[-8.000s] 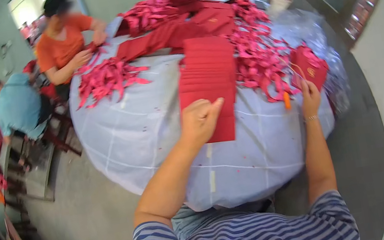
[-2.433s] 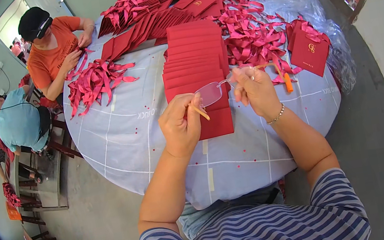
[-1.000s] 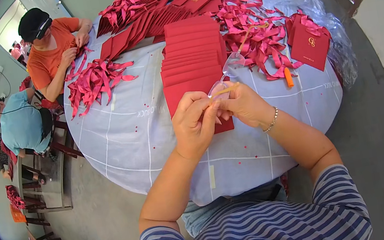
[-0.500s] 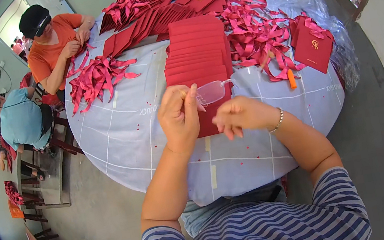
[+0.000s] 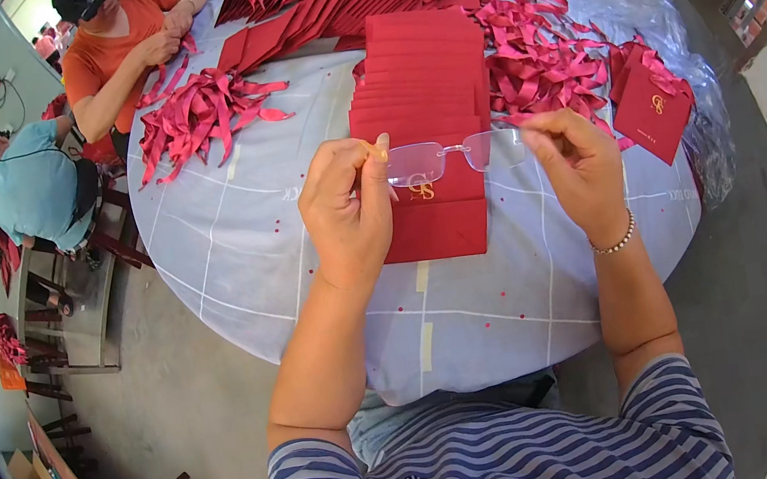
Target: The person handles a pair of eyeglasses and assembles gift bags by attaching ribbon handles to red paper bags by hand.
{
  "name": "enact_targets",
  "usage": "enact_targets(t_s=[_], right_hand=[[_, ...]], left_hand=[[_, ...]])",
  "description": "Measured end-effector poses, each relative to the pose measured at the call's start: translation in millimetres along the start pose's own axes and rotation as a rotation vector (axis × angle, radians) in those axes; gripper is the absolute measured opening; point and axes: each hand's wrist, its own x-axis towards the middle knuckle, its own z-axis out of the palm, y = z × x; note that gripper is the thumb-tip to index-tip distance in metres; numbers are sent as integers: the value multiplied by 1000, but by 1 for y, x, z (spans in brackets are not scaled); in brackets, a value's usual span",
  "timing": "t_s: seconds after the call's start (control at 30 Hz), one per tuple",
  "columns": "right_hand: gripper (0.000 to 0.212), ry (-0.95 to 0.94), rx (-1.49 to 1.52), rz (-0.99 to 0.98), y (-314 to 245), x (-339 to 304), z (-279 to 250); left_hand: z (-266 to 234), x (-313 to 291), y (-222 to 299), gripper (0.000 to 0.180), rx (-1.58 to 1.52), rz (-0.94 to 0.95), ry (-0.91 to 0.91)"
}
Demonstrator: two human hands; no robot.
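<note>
Here we are, left hand and right hand each pinching one end of the glasses over the red folders; we do best gripping lightly, evenly, clear of the lenses.

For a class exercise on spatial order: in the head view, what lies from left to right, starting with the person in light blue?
Person in light blue, left ribbon pile, left hand, eyeglasses, right hand, rightmost red packet.

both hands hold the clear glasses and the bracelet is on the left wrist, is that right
Not quite: the head view shows the bracelet on the right wrist. The left hand and right hand do hold the clear glasses.
</note>
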Motion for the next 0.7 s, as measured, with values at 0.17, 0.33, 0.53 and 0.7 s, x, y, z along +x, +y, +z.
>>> enact_targets(t_s=[0.17, 0.33, 0.53, 0.7], right_hand=[[2, 46, -216, -156, -16, -5, -3], [8, 186, -32, -141, -38, -22, 4], [20, 151, -206, -249, -50, -33, -5], [34, 169, -229, -238, -56, -40, -1]], left_hand=[[-4, -3, 14, 12, -114, -65, 2], [-14, -6, 32, 7, -170, -43, 70], [-28, -3, 30, 36, 40, 223, -63], [-39, -5, 43, 44, 71, 178, -155]])
